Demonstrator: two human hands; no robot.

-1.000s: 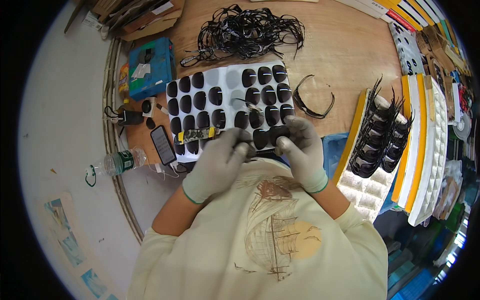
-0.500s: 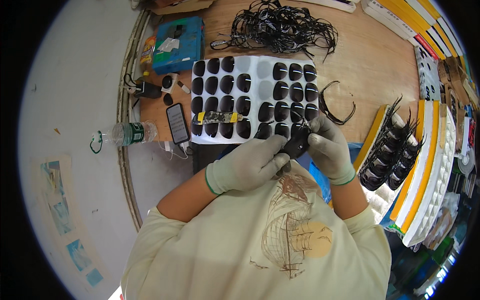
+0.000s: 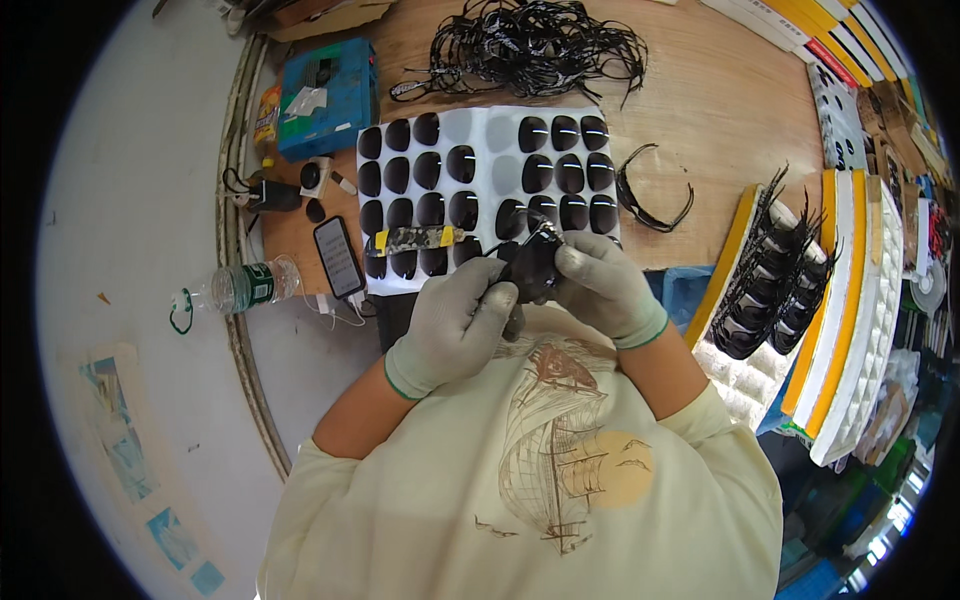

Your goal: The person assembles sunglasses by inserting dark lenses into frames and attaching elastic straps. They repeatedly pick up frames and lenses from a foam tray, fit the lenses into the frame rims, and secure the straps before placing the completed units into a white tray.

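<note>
Both of my hands wear grey gloves and meet in front of my chest on a pair of black glasses (image 3: 530, 265). My left hand (image 3: 455, 325) grips its near left side. My right hand (image 3: 600, 285) pinches its right side from above. Just beyond them lies a white sheet (image 3: 480, 130) covered with several dark lenses in rows. A small camouflage-patterned tool with yellow ends (image 3: 412, 238) rests on that sheet near my left hand.
An empty black frame (image 3: 655, 205) lies right of the sheet, a heap of black frames (image 3: 530, 45) behind it. A tray of finished glasses (image 3: 770, 290) stands at the right beside yellow-and-white trays. A phone (image 3: 338, 257), blue box (image 3: 325, 95) and water bottle (image 3: 240, 287) sit at the left.
The view has shifted, so the table sits further right and nearer. My hands have stayed together on the glasses, with my left hand now lower and closer to my chest.
</note>
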